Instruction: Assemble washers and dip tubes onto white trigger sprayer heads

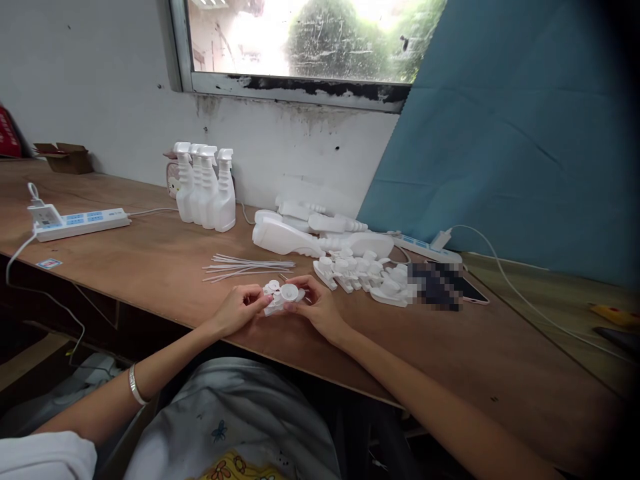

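Note:
Between both hands, just above the table's front part, is a white plastic spray bottle trigger head [289, 292], its round opening facing up. My left hand [240, 308] pinches its left end, thumb and fingers together. At the other end, my right hand [319, 305] grips it with curled fingers. Right of my right hand lie several more white trigger heads [353, 270] in a cluster. Thin white dip tubes [245, 267] are spread loosely behind my left hand. Farther back, several white bottles [280, 237] lie on their sides.
Several upright spray bottles [220, 197] stand near the wall. Power strips sit at left [85, 225] and back right [425, 248], with trailing cables. A phone [475, 291] lies beside a pixelated patch at right. An open cardboard box [67, 160] is at far left.

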Motion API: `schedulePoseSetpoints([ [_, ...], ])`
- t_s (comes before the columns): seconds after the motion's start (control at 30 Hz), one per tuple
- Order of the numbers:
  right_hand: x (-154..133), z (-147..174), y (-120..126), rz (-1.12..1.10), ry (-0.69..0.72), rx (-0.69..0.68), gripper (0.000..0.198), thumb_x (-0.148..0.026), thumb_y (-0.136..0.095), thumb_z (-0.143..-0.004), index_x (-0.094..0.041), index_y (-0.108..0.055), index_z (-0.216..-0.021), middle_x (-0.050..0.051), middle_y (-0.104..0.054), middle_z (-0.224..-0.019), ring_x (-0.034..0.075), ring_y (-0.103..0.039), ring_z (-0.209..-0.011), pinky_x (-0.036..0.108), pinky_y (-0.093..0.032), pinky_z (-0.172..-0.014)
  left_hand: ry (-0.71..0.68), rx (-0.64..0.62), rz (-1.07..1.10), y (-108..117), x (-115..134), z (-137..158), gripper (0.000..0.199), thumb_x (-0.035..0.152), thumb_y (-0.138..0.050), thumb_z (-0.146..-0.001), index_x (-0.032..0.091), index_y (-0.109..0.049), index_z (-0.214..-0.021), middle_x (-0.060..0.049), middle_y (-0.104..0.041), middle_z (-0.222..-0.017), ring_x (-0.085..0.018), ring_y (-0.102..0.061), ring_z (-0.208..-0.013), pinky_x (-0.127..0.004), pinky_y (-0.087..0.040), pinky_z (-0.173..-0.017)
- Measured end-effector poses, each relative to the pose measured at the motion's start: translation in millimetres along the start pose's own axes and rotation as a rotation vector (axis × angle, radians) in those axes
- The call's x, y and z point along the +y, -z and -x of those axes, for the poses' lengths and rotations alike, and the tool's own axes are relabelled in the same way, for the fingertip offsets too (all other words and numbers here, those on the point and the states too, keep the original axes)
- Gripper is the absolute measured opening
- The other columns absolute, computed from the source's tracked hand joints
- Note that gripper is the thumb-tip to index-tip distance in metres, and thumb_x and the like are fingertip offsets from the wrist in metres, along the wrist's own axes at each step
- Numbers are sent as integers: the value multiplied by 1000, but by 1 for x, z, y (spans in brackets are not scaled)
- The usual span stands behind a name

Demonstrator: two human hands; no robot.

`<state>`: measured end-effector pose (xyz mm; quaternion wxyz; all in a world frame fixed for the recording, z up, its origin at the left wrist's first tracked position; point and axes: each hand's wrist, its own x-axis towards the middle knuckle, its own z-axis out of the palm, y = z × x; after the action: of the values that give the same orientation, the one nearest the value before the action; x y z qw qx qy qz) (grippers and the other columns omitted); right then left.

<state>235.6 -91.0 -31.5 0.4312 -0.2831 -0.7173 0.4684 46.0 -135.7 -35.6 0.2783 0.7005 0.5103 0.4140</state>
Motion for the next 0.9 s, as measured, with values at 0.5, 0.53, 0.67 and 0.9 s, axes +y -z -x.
schedulePoseSetpoints([
  [0.5,-2,1,0,39,75,107,29,-28,-71,-63,-24,-61,-90,1,-57,-90,16,-54,-82,29,-42,-75,31,-141,55,0,4,1,36,47,-46,-80,14,-57,-91,-1,-57,-74,-12,-46,-65,-24,-37,-60],
  [0.53,-2,1,0,47,76,98,29,-28,-71,-64,-24,-61,-91,1,-58,-91,16,-54,-83,30,-42,-76,33,-177,59,0,4,1,36,47,-45,-80,14,-57,-87,-1,-57,-73,-13,-47,-66,-24,-37,-61],
  [0.67,-5,1,1,40,67,72,33,-28,-70,-65,-24,-58,-95,1,-58,-94,16,-55,-86,32,-42,-82,69,-200,125,2,3,0,34,47,-46,-79,14,-56,-78,0,-55,-71,-14,-48,-69,-24,-36,-63],
  [0.9,-12,-1,2,-11,98,222,36,-31,-68,-68,-25,-52,-99,3,-54,-106,18,-51,-102,33,-41,-88,98,-62,321,1,-2,-3,33,46,-49,-77,14,-55,-80,-1,-54,-73,-12,-46,-67,-24,-36,-63],
])
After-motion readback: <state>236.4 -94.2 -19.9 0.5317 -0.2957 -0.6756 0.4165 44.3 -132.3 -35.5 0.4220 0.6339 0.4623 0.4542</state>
